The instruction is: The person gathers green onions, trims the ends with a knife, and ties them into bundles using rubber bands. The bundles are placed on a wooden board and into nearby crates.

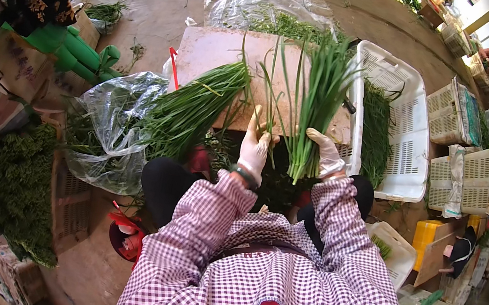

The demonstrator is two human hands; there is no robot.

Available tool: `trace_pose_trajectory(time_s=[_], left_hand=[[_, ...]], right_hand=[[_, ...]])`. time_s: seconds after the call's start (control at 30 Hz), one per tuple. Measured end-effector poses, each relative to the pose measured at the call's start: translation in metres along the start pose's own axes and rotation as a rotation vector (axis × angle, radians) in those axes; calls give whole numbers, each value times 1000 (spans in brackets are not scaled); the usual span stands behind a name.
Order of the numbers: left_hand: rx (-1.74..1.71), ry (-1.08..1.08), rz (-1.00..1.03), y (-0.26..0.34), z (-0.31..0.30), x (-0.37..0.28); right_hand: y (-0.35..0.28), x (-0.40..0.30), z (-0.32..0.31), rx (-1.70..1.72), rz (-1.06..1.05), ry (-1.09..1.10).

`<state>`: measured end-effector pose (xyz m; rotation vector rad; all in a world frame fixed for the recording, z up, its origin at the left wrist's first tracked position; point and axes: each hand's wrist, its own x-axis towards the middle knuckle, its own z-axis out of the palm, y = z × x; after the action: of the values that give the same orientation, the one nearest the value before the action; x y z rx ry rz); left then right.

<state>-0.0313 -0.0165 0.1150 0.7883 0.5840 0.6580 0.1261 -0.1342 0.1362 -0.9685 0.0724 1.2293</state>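
Note:
My gloved right hand (325,152) grips a bundle of long green leafy stalks, like garlic chives (324,93), upright near the board's right side, cut ends towards me. My gloved left hand (257,142) is beside it, fingers around a few loose blades (275,109) that lean apart from the bundle. On the left part of the pale board (214,41) lies a larger heap of the same greens (199,101), its leaves hanging over the near left edge. A red strip (173,68) sticks up at the board's left edge.
A white plastic crate (410,132) with greens stands right of the board. Clear plastic bags (117,131) of greens lie left, by a crate heaped with feathery greens (16,182). A small bucket (123,239) stands near my left side. Plastic sheeting (230,7) with greens lies beyond the board.

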Motion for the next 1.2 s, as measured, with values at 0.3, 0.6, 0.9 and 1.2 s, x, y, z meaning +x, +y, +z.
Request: trace_pose_trajectory(time_s=[0.3,0.6,0.9,1.2], left_hand=[[168,386,-287,-132,-77,60],[-270,56,-575,-121,-73,33],[-467,-29,-580,-123,-72,38],[-629,119,-461,-136,-59,31]], right_hand=[[63,64,-31,-225,259,67],[63,58,-34,-442,166,-12],[87,26,-50,-634,-87,116],[112,24,-58,-615,-102,106]])
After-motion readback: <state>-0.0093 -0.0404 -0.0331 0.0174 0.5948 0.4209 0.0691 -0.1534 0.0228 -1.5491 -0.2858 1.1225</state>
